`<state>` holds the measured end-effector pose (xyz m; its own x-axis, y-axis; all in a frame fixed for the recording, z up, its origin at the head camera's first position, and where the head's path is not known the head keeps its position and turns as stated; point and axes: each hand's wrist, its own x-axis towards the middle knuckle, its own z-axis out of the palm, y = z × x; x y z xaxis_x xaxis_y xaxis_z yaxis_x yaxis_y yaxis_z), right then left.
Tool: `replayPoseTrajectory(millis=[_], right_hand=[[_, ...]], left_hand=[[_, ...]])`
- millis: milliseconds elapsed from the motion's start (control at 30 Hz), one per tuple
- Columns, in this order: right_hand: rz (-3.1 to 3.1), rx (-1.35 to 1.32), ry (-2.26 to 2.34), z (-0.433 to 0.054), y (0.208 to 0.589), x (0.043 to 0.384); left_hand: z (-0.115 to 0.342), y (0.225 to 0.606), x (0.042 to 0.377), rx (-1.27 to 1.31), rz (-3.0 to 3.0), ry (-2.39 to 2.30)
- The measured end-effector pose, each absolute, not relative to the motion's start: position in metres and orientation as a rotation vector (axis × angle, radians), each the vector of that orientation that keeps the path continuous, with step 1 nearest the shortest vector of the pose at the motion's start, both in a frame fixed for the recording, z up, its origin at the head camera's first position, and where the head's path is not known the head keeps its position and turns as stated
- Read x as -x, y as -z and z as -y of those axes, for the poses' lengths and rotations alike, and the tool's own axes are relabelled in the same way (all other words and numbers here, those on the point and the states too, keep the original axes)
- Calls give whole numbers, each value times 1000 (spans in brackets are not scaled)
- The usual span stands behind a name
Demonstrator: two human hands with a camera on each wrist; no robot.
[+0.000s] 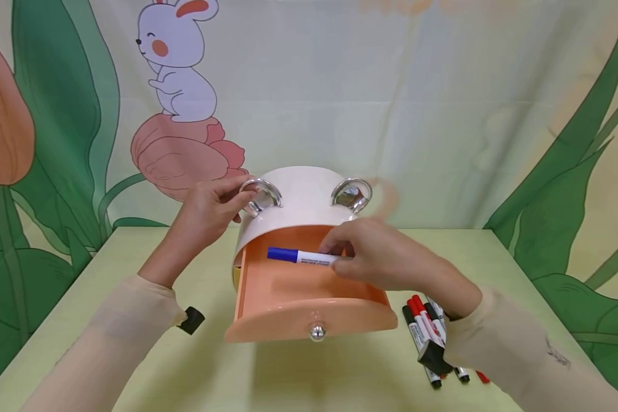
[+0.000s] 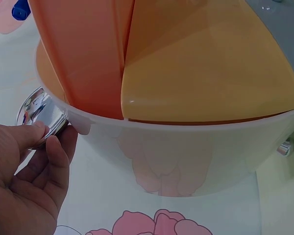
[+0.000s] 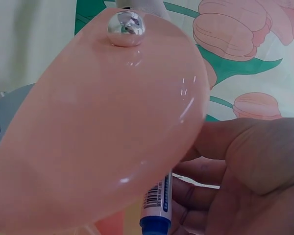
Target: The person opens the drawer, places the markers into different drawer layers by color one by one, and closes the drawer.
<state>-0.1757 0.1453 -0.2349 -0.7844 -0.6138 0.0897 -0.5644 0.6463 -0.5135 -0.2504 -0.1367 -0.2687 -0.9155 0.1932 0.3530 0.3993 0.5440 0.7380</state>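
Note:
A white rounded desk organizer (image 1: 304, 191) stands on the table with its top orange drawer (image 1: 273, 323) pulled out. My left hand (image 1: 201, 214) pinches the chrome ear (image 1: 269, 199) on its left side between thumb and fingers. Over the drawer, my right hand (image 1: 381, 252) holds a whiteboard marker (image 1: 311, 258) by one end, its blue cap toward the left. In the right wrist view, the blue end (image 3: 156, 224) of the marker shows below the drawer front (image 3: 112, 107), which hides part of the marker and fingers.
Several red and black markers (image 1: 417, 329) lie in a bunch on the table (image 1: 195, 366), right of the organizer. A silver knob (image 1: 317, 332) sticks out from the drawer front. A yellow drawer (image 2: 206, 73) sits below the orange one. Behind hangs a printed cloth (image 1: 432, 126).

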Motion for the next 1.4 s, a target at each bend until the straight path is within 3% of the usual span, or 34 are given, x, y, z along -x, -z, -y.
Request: replayPoseTrajectory(millis=[800,1400], right_hand=[[-2768,1022,773,-135,239,180],[-2841,812,949,-194,245,176]], left_hand=[[137,269,251,511,2549,1285],[137,268,251,533,2522,1301]])
